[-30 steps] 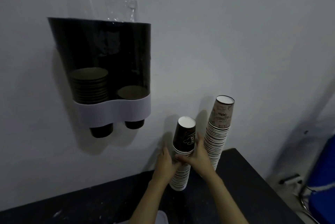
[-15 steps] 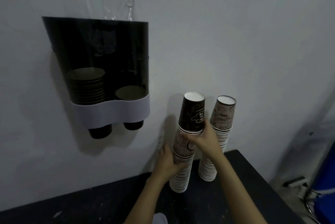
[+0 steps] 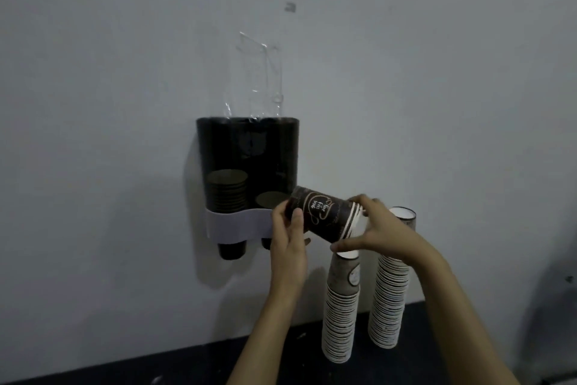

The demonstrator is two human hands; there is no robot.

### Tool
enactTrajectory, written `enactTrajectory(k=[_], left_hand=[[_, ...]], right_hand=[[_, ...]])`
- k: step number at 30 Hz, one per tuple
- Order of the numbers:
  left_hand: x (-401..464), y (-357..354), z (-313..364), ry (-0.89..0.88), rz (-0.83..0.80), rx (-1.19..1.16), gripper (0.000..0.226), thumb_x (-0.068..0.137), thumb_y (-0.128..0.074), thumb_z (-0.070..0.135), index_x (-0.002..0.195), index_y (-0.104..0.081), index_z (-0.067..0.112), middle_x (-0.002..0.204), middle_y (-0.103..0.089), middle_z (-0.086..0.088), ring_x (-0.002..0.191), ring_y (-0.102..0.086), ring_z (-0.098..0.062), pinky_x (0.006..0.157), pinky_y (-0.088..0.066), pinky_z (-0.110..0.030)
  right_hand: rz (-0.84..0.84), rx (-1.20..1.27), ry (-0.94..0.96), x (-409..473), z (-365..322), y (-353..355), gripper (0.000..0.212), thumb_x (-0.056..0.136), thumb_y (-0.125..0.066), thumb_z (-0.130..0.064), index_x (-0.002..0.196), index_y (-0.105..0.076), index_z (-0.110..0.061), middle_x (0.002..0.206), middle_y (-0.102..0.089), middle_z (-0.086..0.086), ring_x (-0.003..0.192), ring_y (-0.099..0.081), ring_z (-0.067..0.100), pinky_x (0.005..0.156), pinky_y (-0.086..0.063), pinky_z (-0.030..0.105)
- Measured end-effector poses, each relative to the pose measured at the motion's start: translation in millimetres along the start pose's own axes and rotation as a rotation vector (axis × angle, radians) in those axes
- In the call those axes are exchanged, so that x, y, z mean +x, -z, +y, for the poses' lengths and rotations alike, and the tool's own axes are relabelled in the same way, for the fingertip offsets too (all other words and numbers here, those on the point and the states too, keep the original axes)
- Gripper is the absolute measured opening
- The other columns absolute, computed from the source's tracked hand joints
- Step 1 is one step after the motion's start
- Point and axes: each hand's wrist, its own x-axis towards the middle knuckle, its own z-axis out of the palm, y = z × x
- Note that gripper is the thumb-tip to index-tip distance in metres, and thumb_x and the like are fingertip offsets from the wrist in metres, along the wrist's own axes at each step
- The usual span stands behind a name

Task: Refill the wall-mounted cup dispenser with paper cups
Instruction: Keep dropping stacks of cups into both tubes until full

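Note:
A dark two-tube cup dispenser (image 3: 246,153) with a white band hangs on the wall, cups visible in both tubes. I hold a short nested bunch of dark paper cups (image 3: 324,213) on its side, just right of the dispenser's lower corner. My left hand (image 3: 288,231) grips its closed base end; my right hand (image 3: 374,225) holds the rim end. Below stand two tall stacks of paper cups, the nearer stack (image 3: 340,309) and the farther stack (image 3: 390,288), on a dark table.
The dark table (image 3: 218,359) runs along the bottom edge against the grey wall. Clear plastic wrap (image 3: 259,72) sticks up above the dispenser. Dark cup bottoms (image 3: 231,250) poke out under the white band.
The few dark cups have come off the nearer stack, risen, and tipped sideways toward the dispenser. My left hand left the stack and took the cups' base end.

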Motion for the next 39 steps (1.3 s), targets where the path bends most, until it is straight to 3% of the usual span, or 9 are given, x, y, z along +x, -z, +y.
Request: enactTrajectory(k=[6, 9, 12, 15, 19, 27, 30, 34, 39], left_hand=[[-4, 42, 28, 0.005, 0.105, 0.018, 0.018, 0.098, -0.029, 0.031, 0.106, -0.045, 0.033, 0.111, -0.057, -0.003, 0.106, -0.057, -0.02, 0.092, -0.046, -0.034], [-7, 68, 33, -0.004, 0.126, 0.143, 0.018, 0.097, -0.033, 0.03, 0.11, -0.045, 0.029, 0.106, -0.054, 0.005, 0.105, -0.053, -0.013, 0.082, -0.045, -0.014], [-8, 91, 23, 0.036, 0.148, 0.324, 0.017, 0.095, -0.043, 0.024, 0.112, -0.044, 0.023, 0.102, -0.052, 0.007, 0.09, -0.052, -0.004, 0.063, -0.043, -0.001], [-5, 107, 2, 0.146, 0.15, 0.387, 0.016, 0.094, -0.047, 0.02, 0.11, -0.046, 0.017, 0.102, -0.054, 0.001, 0.087, -0.052, -0.009, 0.061, -0.041, -0.006], [5, 116, -35, 0.412, 0.116, 0.314, 0.019, 0.092, -0.048, 0.017, 0.109, -0.044, 0.008, 0.113, -0.057, -0.018, 0.088, -0.047, -0.017, 0.06, -0.035, -0.019], [33, 129, -67, 0.664, 0.166, 0.182, 0.078, 0.087, -0.053, 0.024, 0.146, -0.007, 0.003, 0.137, -0.045, -0.018, 0.122, -0.048, -0.031, 0.099, -0.041, -0.036], [44, 133, -69, 0.665, 0.137, 0.143, 0.069, 0.076, -0.059, 0.022, 0.134, -0.029, 0.0, 0.113, -0.055, -0.015, 0.103, -0.054, -0.027, 0.087, -0.043, -0.035], [52, 132, -72, 0.622, 0.167, -0.028, 0.023, 0.058, -0.055, 0.016, 0.078, -0.046, 0.01, 0.074, -0.046, -0.003, 0.066, -0.045, -0.016, 0.057, -0.034, -0.026], [51, 128, -86, 0.578, 0.222, 0.01, 0.039, 0.079, -0.053, 0.005, 0.116, -0.042, 0.004, 0.077, -0.051, 0.0, 0.068, -0.048, -0.014, 0.062, -0.038, -0.028]], right_hand=[[0.105, 0.329, 0.209, -2, -68, 10, 0.068, 0.065, -0.081, -0.022, 0.121, -0.043, -0.026, 0.112, -0.055, 0.002, 0.097, -0.058, 0.015, 0.066, -0.053, 0.018], [0.253, 0.467, 0.331, 7, -115, 36, 0.073, 0.056, -0.079, -0.035, 0.119, -0.043, -0.026, 0.113, -0.055, 0.007, 0.092, -0.058, 0.018, 0.056, -0.051, 0.014], [0.407, 0.436, 0.424, 27, -164, 59, 0.073, 0.063, -0.078, -0.039, 0.123, -0.042, -0.024, 0.117, -0.055, 0.006, 0.098, -0.059, 0.019, 0.067, -0.052, 0.018], [0.433, 0.264, 0.441, 58, -206, 61, 0.066, 0.074, -0.071, -0.042, 0.128, -0.043, -0.017, 0.118, -0.053, 0.003, 0.104, -0.053, 0.016, 0.084, -0.046, 0.026], [0.382, 0.038, 0.415, 106, -228, 34, 0.067, 0.078, -0.066, -0.042, 0.131, -0.042, -0.009, 0.13, -0.052, 0.013, 0.115, -0.049, 0.022, 0.087, -0.037, 0.025], [0.142, -0.242, 0.321, 151, -224, -6, 0.059, 0.085, -0.057, -0.044, 0.122, -0.051, 0.002, 0.129, -0.054, 0.021, 0.121, -0.048, 0.035, 0.099, -0.037, 0.038], [0.041, -0.304, 0.315, 159, -211, -21, 0.06, 0.084, -0.049, -0.056, 0.117, -0.057, -0.006, 0.13, -0.052, 0.02, 0.122, -0.044, 0.035, 0.102, -0.036, 0.04], [-0.013, -0.225, 0.293, 161, -199, -34, 0.056, 0.086, -0.035, -0.063, 0.106, -0.065, -0.019, 0.129, -0.043, 0.018, 0.126, -0.035, 0.033, 0.11, -0.029, 0.047], [0.021, -0.231, 0.335, 162, -198, -36, 0.053, 0.092, -0.034, -0.054, 0.107, -0.062, -0.012, 0.109, -0.053, 0.013, 0.114, -0.048, 0.035, 0.097, -0.038, 0.042]])
